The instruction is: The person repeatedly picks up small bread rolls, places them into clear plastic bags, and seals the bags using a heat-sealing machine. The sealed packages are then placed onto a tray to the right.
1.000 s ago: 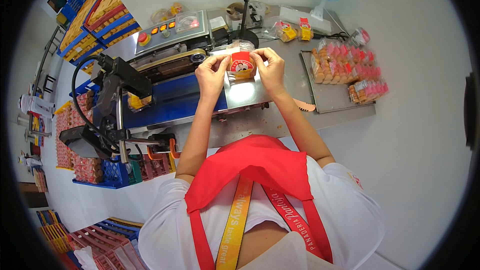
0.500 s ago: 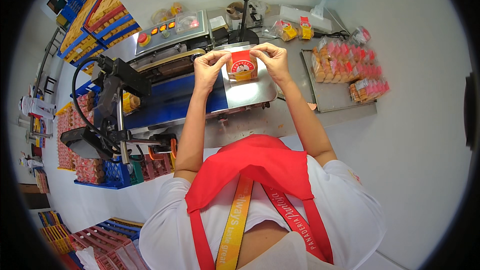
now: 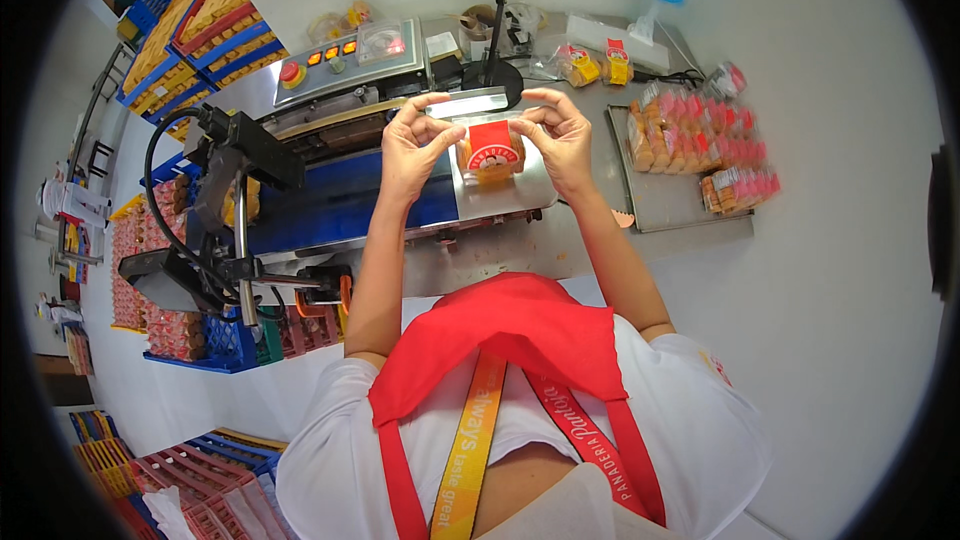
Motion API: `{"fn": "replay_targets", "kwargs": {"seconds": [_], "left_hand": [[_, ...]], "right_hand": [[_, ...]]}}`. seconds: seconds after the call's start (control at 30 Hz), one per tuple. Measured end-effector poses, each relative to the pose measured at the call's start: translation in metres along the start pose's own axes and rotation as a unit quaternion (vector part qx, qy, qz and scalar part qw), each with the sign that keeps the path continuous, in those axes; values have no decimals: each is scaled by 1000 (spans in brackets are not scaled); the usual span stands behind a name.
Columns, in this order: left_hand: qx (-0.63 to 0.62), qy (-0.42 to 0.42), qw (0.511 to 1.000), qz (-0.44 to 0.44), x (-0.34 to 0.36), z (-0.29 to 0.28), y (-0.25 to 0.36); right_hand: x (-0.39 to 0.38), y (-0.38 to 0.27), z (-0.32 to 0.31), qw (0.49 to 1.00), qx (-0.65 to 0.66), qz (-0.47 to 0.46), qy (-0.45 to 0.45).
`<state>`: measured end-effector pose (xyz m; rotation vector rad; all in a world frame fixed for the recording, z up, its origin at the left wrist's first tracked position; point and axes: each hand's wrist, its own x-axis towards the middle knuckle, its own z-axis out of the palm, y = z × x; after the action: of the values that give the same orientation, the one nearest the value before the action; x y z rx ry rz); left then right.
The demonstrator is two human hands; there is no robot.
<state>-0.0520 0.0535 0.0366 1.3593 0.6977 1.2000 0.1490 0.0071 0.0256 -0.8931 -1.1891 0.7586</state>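
A clear bag of bread (image 3: 489,150) with a red and yellow label is held over the steel plate (image 3: 505,198) at the right end of the machine's blue belt (image 3: 350,190). My left hand (image 3: 415,150) pinches its left edge between thumb and finger. My right hand (image 3: 557,145) pinches the right edge in the same way, other fingers bent. The black machine arm (image 3: 270,160) stands left of my hands, with another bag partly hidden behind it.
A control panel (image 3: 350,60) lies behind the belt. A black stand (image 3: 497,10) rises behind my hands. A metal tray (image 3: 680,218) holds several bagged rolls at right; two labelled bags (image 3: 618,62) lie farther back. Stacked crates (image 3: 200,30) and distant workers (image 3: 65,200) are at left.
Both hands have spread slightly apart with their fingers curling differently, and the bag has shifted a little to the right, tilting so its label shows differently.
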Motion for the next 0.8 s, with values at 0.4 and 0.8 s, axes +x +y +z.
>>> {"fn": "replay_targets", "kwargs": {"seconds": [0.4,0.8], "left_hand": [[615,33,787,27,89,-2,-64],[614,4,789,13,82,-13,-71]], "right_hand": [[80,105,-1,924,-350,151,-32],[65,66,33,734,-599,-75,-311]]}}
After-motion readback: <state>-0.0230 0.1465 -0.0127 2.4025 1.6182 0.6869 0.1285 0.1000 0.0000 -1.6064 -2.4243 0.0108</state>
